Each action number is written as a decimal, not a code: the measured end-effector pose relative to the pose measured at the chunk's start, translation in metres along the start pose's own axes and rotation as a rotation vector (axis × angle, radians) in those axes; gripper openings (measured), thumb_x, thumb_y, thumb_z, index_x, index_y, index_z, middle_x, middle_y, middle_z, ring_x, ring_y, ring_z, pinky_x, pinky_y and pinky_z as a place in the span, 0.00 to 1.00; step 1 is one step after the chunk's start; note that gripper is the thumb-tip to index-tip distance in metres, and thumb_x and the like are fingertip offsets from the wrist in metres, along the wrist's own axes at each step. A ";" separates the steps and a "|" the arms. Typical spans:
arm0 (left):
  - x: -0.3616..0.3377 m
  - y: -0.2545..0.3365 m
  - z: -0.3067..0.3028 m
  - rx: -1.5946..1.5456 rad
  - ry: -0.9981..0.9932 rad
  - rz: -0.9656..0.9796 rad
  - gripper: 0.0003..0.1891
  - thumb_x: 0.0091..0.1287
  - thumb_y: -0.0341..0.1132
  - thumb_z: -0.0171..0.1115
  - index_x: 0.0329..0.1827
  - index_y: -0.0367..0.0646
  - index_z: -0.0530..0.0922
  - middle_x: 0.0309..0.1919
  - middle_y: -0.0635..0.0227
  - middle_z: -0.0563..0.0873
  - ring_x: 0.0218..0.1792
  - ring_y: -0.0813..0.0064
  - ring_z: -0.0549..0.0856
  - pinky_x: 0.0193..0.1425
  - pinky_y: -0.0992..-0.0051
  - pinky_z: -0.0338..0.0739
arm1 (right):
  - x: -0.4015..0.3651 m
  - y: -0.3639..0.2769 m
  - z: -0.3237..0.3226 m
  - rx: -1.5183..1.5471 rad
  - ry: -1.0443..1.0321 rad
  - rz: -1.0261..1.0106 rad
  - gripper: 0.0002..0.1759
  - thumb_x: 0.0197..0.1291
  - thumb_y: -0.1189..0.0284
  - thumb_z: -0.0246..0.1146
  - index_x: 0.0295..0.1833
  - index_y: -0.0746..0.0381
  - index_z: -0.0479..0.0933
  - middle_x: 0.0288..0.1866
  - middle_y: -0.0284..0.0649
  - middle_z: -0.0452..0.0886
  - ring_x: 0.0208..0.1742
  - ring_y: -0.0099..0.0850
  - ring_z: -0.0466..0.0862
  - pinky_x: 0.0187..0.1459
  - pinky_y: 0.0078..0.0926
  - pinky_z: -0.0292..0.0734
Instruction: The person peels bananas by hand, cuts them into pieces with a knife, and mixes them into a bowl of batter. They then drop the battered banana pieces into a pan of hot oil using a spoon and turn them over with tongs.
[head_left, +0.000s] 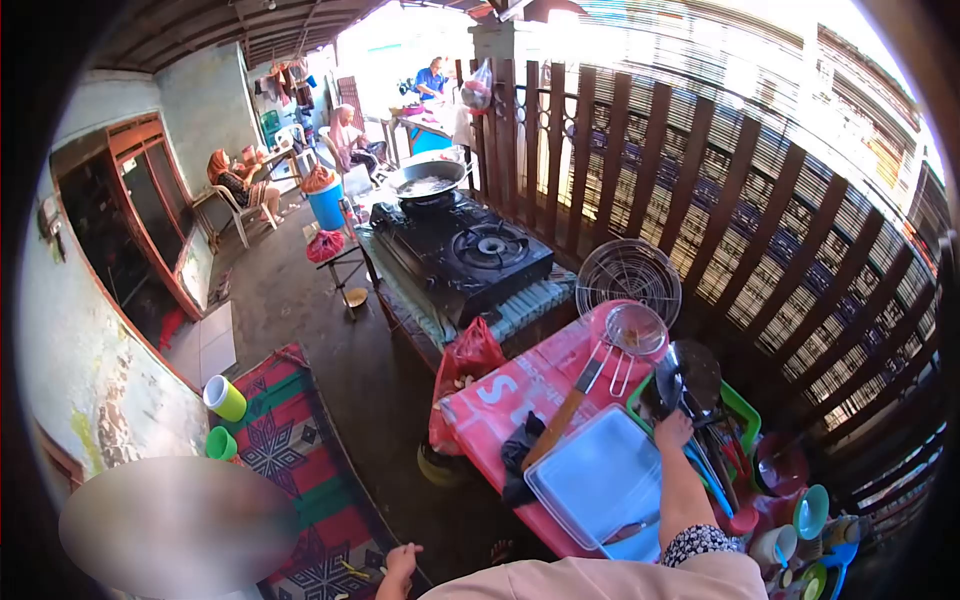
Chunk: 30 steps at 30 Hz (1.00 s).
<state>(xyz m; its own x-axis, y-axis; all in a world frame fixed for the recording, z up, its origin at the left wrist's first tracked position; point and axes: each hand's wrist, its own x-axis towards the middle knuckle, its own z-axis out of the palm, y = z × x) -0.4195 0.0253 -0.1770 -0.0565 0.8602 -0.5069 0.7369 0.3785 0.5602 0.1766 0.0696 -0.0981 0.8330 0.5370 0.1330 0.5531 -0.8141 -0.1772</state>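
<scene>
My right hand (675, 430) reaches over the green basket (742, 412), its fingers closed at the lower end of a shiny, rounded metal utensil (669, 382). Other long-handled utensils lean in the basket beside my wrist. Left of that arm, a translucent plastic container (600, 475) lies on the pink-covered table (490, 405). A wooden-handled tool (563, 428) and a wire strainer (634, 330) rest behind it. Low in the view, my left hand (402, 562) hangs near the patterned mat with a finger stretched out and nothing visible in it.
A black gas stove (462, 250) carries a wok (430, 178). A round wire rack (628, 282) leans against the slatted fence (690, 190). A red plastic bag (470, 355) hangs at the table's edge. Cups (772, 545) stand lower right. Several people sit or stand farther back.
</scene>
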 end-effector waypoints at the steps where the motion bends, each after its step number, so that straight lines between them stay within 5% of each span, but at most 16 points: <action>1: 0.014 0.017 -0.006 -0.060 0.031 0.028 0.16 0.62 0.44 0.50 0.39 0.46 0.82 0.35 0.59 0.83 0.39 0.63 0.82 0.45 0.69 0.73 | 0.001 -0.001 0.000 -0.057 -0.016 0.056 0.22 0.47 0.60 0.62 0.46 0.62 0.72 0.49 0.44 0.74 0.55 0.42 0.68 0.52 0.40 0.63; 3: 0.033 0.028 -0.008 -0.106 0.046 0.059 0.15 0.62 0.44 0.51 0.39 0.45 0.82 0.35 0.60 0.84 0.38 0.64 0.82 0.45 0.71 0.73 | -0.002 -0.004 -0.006 -0.121 -0.039 0.132 0.22 0.48 0.60 0.61 0.46 0.62 0.72 0.48 0.43 0.74 0.55 0.42 0.69 0.52 0.41 0.64; 7: 0.066 0.016 -0.004 -0.046 -0.030 -0.043 0.13 0.58 0.43 0.58 0.39 0.45 0.81 0.35 0.61 0.84 0.38 0.67 0.82 0.44 0.72 0.73 | -0.020 -0.005 -0.071 -0.024 0.235 0.030 0.15 0.48 0.65 0.59 0.40 0.62 0.73 0.41 0.45 0.76 0.50 0.42 0.71 0.49 0.39 0.64; 10: 0.078 -0.008 -0.005 0.242 -0.278 -0.089 0.15 0.56 0.45 0.57 0.40 0.45 0.81 0.37 0.59 0.83 0.42 0.65 0.82 0.48 0.70 0.73 | -0.030 0.027 -0.107 0.307 0.356 0.082 0.14 0.52 0.64 0.59 0.37 0.63 0.72 0.33 0.45 0.76 0.39 0.42 0.74 0.42 0.39 0.66; 11: 0.135 -0.102 0.039 0.447 -0.307 -0.010 0.17 0.56 0.47 0.54 0.40 0.46 0.81 0.39 0.57 0.83 0.45 0.61 0.81 0.50 0.69 0.72 | -0.041 0.031 -0.131 0.417 0.354 0.192 0.14 0.54 0.63 0.59 0.37 0.64 0.71 0.30 0.43 0.75 0.36 0.39 0.75 0.39 0.38 0.67; 13: 0.152 -0.120 0.048 0.575 -0.398 0.098 0.18 0.56 0.47 0.54 0.41 0.46 0.81 0.40 0.57 0.82 0.46 0.61 0.80 0.51 0.69 0.72 | -0.067 0.057 -0.166 1.007 0.416 0.335 0.13 0.57 0.62 0.57 0.37 0.62 0.70 0.25 0.36 0.71 0.29 0.28 0.72 0.34 0.30 0.68; 16: 0.166 -0.096 0.058 0.639 -0.475 0.213 0.18 0.56 0.48 0.54 0.41 0.45 0.81 0.40 0.56 0.82 0.46 0.60 0.80 0.51 0.68 0.72 | -0.134 0.098 -0.223 1.615 0.648 0.406 0.09 0.60 0.67 0.55 0.43 0.60 0.71 0.32 0.31 0.75 0.32 0.21 0.74 0.33 0.14 0.68; 19: 0.187 -0.058 0.085 0.665 -0.540 0.438 0.19 0.56 0.49 0.53 0.41 0.45 0.81 0.41 0.55 0.82 0.47 0.60 0.79 0.52 0.68 0.72 | -0.208 0.130 -0.265 1.900 0.644 0.402 0.10 0.59 0.71 0.53 0.46 0.61 0.70 0.37 0.40 0.79 0.32 0.27 0.80 0.30 0.20 0.75; 20: 0.192 -0.045 0.100 0.661 -0.565 0.539 0.19 0.56 0.49 0.53 0.41 0.45 0.81 0.41 0.55 0.82 0.47 0.59 0.79 0.52 0.68 0.72 | -0.238 0.160 -0.263 1.934 0.482 0.386 0.15 0.59 0.74 0.51 0.52 0.63 0.66 0.42 0.48 0.78 0.40 0.32 0.81 0.36 0.25 0.79; 21: 0.195 -0.032 0.117 0.639 -0.597 0.664 0.20 0.56 0.49 0.53 0.41 0.45 0.81 0.41 0.55 0.82 0.47 0.59 0.79 0.52 0.68 0.72 | -0.266 0.173 -0.269 2.012 0.477 0.372 0.18 0.58 0.76 0.51 0.55 0.65 0.63 0.42 0.51 0.78 0.39 0.36 0.81 0.38 0.27 0.80; 22: 0.194 -0.027 0.126 0.282 -0.644 1.211 0.20 0.56 0.50 0.52 0.41 0.45 0.81 0.41 0.55 0.81 0.47 0.59 0.79 0.52 0.68 0.71 | -0.294 0.184 -0.280 2.081 0.509 0.395 0.19 0.57 0.77 0.50 0.55 0.65 0.62 0.43 0.52 0.76 0.41 0.36 0.81 0.40 0.27 0.80; 25: 0.140 0.033 0.187 0.922 -0.615 0.690 0.19 0.58 0.47 0.54 0.44 0.43 0.79 0.42 0.55 0.81 0.47 0.61 0.80 0.52 0.69 0.72 | -0.386 0.219 -0.312 2.064 0.731 0.361 0.24 0.54 0.80 0.49 0.59 0.64 0.59 0.46 0.53 0.75 0.42 0.37 0.80 0.41 0.29 0.80; 27: 0.084 0.062 0.212 0.998 -0.745 0.763 0.19 0.59 0.47 0.54 0.45 0.42 0.79 0.42 0.55 0.81 0.46 0.62 0.80 0.51 0.70 0.72 | -0.451 0.247 -0.330 2.057 0.836 0.316 0.26 0.52 0.79 0.49 0.60 0.60 0.59 0.53 0.58 0.70 0.45 0.40 0.79 0.41 0.29 0.81; 30: 0.032 0.059 0.297 1.036 -0.986 1.013 0.19 0.60 0.46 0.54 0.46 0.42 0.78 0.42 0.56 0.81 0.46 0.64 0.80 0.51 0.71 0.72 | -0.546 0.293 -0.333 2.231 0.895 0.353 0.30 0.51 0.80 0.48 0.63 0.57 0.58 0.55 0.55 0.67 0.35 0.29 0.76 0.32 0.22 0.76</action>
<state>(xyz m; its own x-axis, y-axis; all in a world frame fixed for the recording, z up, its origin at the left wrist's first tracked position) -0.1776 -0.0263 -0.3545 0.7607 -0.0607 -0.6462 0.3298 -0.8213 0.4655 -0.1203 -0.5358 0.1024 0.9847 -0.1733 -0.0198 0.1381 0.8440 -0.5183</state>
